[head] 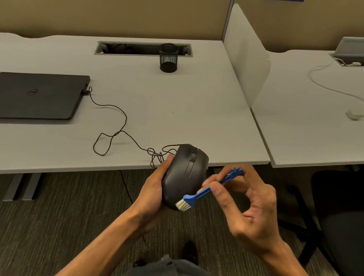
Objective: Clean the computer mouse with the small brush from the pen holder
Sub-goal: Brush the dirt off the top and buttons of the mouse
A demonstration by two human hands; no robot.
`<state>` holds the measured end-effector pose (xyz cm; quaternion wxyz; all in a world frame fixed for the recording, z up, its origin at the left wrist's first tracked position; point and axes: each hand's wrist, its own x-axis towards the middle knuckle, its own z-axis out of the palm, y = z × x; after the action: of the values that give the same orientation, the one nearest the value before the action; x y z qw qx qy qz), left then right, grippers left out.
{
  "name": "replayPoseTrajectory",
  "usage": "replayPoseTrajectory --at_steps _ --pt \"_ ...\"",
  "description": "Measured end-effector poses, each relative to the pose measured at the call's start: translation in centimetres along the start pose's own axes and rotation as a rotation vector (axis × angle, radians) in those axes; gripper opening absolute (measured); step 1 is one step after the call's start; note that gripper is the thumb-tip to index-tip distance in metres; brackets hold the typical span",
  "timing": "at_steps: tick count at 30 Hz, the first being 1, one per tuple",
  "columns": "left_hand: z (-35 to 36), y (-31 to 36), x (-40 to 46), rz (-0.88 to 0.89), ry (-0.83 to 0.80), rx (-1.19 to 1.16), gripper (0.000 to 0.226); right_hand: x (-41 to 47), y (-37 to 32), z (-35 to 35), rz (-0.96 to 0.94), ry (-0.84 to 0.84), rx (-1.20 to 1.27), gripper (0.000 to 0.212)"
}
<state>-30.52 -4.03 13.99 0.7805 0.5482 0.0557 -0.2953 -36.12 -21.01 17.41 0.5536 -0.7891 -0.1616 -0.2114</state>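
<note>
The left hand (151, 193) cradles a black wired mouse (184, 174) just off the counter (180, 106) edge while the right hand (246, 203) pinches a small blue brush (202, 194), bristles on its rear — a hard stroke could flick the brush loose or tug the tangled cable (119, 131).

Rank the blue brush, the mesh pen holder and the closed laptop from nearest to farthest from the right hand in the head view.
1. Blue brush: pinched in the right hand.
2. Mesh pen holder: upright at the desk's back, beyond the hand.
3. Closed laptop: flat on the desk's far left.
</note>
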Motion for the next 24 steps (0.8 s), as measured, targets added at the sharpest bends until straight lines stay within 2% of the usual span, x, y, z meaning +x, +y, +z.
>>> replayPoseTrajectory --at_steps 4,8,10,14,17,20,24 --pt "-0.2 0.2 -0.2 -0.014 -0.024 -0.059 0.043 0.6 0.6 -1.0 0.023 0.107 -0.028 0.015" --pt "-0.3 0.5 -0.6 -0.074 -0.048 -0.139 0.060 1.7 1.4 -1.9 0.036 0.293 -0.165 0.016" --pt "-0.4 0.4 -0.5 -0.074 -0.053 -0.124 0.062 1.9 1.2 -2.0 0.021 0.353 -0.150 0.017" --pt "-0.2 0.1 -0.3 -0.052 -0.037 -0.062 0.063 1.7 0.1 -1.2 -0.039 0.201 0.000 0.014" --pt "0.3 0.1 -0.1 -0.055 -0.009 -0.063 0.064 1.9 -0.2 -0.9 -0.065 0.120 0.019 0.017" --pt "0.6 0.0 0.1 -0.048 0.006 -0.082 0.054 2.4 0.7 -1.2 -0.035 0.139 -0.017 0.016" --pt "0.7 -0.1 0.0 -0.047 -0.009 -0.057 0.045 3.4 2.2 -2.1 -0.005 0.272 -0.146 0.018"
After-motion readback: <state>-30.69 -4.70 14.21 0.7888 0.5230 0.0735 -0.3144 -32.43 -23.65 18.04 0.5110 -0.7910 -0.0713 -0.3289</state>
